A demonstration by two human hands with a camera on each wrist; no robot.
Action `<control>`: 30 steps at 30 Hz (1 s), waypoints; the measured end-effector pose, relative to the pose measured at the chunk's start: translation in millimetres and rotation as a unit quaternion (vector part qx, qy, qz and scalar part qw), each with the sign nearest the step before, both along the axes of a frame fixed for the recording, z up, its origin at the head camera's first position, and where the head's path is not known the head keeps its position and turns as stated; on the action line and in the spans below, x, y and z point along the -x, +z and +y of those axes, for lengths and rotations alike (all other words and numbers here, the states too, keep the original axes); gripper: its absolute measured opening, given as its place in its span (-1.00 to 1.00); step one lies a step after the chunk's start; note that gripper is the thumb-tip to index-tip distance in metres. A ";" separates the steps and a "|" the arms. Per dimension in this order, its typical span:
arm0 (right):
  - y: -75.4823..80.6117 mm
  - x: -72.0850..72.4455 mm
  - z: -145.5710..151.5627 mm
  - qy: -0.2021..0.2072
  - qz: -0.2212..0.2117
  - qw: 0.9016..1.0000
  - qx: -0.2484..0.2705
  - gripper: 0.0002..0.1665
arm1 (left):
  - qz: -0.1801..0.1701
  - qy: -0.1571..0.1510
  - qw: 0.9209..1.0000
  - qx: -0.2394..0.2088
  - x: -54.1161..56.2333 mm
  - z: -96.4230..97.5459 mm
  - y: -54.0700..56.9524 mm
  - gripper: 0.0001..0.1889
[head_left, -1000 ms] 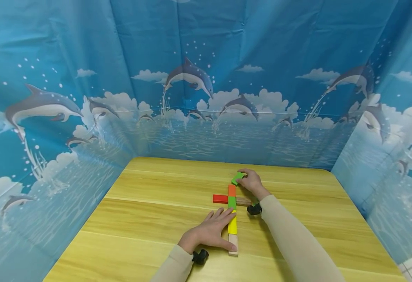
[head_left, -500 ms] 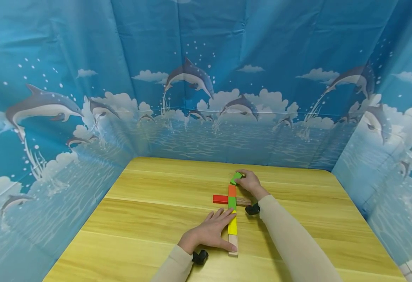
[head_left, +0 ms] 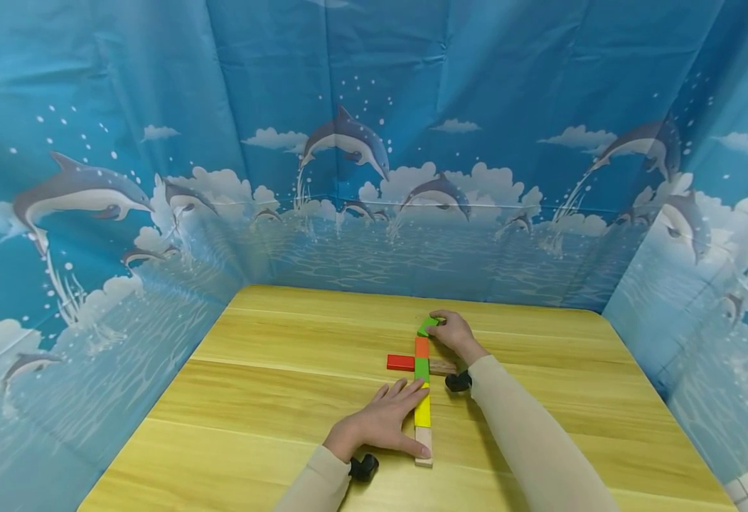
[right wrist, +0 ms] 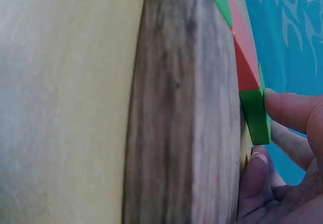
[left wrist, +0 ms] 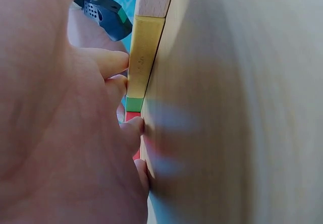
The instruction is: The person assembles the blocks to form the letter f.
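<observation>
A row of wooden blocks lies on the table, with my left hand (head_left: 380, 424) resting over its near part. Its fingers are spread, touching the yellow block (head_left: 422, 414) and, with the thumb, the pale wood block (head_left: 423, 439). At the far end my right hand (head_left: 456, 333) pinches a green block (right wrist: 256, 118) between thumb and fingers. That block sits tilted against the line of the row, close to the orange block (head_left: 421, 347). A second green block (head_left: 421, 368) lies between orange and yellow. Its sides meet a red block (head_left: 401, 363) and a brown wood-grain block (head_left: 441, 367).
The yellow wood-grain table (head_left: 252, 370) extends around the blocks on all sides. A blue curtain (head_left: 348, 249) printed with dolphins hangs behind its far edge. Black cameras are worn at both wrists, the right one (head_left: 458, 382) close to the brown block.
My right hand has shifted slightly left and nearer with the green block, bringing it closer to the orange block's end. The left hand has stayed in place.
</observation>
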State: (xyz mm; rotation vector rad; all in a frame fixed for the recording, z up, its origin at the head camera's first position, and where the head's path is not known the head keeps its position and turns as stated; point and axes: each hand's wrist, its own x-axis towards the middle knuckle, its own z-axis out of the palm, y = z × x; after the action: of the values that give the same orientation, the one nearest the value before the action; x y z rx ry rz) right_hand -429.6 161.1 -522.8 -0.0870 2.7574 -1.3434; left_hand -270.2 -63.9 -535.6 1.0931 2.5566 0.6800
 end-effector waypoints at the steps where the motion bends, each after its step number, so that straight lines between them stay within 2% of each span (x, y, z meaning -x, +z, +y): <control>1: -0.5 -0.5 0.1 -0.001 0.001 1.000 -0.002 -0.41 | 0.000 0.000 1.000 0.001 -0.2 0.0 -0.4 0.06; 17: -5.6 -5.5 1.3 -0.018 -0.001 1.000 -0.002 -0.45 | -0.005 -0.004 1.000 -0.005 -3.4 0.6 -1.6 0.06; 26: 4.9 -7.7 6.4 -0.006 -0.013 0.999 0.050 -0.42 | 0.007 -0.002 1.000 -0.006 -1.4 0.4 0.6 0.07; 30: 9.7 -9.4 10.6 -0.005 -0.013 0.999 0.048 -0.42 | 0.008 -0.001 1.000 -0.006 -1.2 0.4 1.9 0.07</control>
State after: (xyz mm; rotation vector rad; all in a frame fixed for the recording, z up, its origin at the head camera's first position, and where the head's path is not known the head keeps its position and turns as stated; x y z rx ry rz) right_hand -420.3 171.6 -513.1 -0.0612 2.6752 -1.4686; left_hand -269.0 -63.4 -533.7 1.1091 2.5669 0.6894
